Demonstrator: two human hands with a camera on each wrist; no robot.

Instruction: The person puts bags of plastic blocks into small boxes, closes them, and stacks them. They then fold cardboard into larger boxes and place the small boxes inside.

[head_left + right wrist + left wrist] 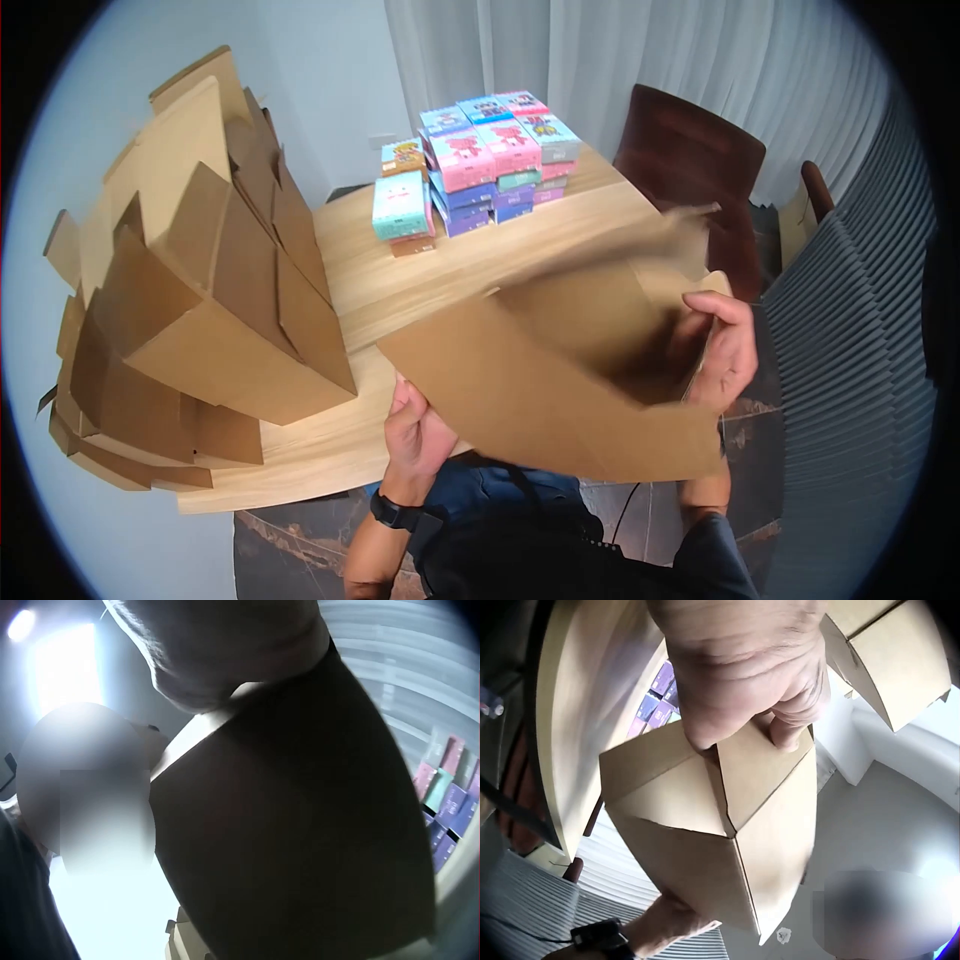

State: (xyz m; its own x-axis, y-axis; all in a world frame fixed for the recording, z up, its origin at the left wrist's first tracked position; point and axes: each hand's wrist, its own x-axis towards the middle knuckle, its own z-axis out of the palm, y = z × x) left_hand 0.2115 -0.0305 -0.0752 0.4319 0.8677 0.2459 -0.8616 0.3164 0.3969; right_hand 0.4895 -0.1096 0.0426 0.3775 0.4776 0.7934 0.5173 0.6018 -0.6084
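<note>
A brown cardboard box [560, 400] is held up over the table's front edge, its flaps partly unfolded and one blurred. The left hand [418, 435] grips its left lower edge, and in the left wrist view that hand [746, 675] pinches the cardboard [682, 799] where creased panels meet. At the box's right side, the right hand [722, 350] holds the wall, thumb at the top and the other fingers partly hidden. A dark cardboard panel [300, 817] fills much of the right wrist view beneath the right hand [232, 645].
Stacked open cardboard boxes [230, 290] stand on the left of the wooden table [375, 290]. Colourful small boxes [470, 160] are piled at the back. A brown chair [690, 150] stands beyond the table's right side, near grey curtains [560, 50].
</note>
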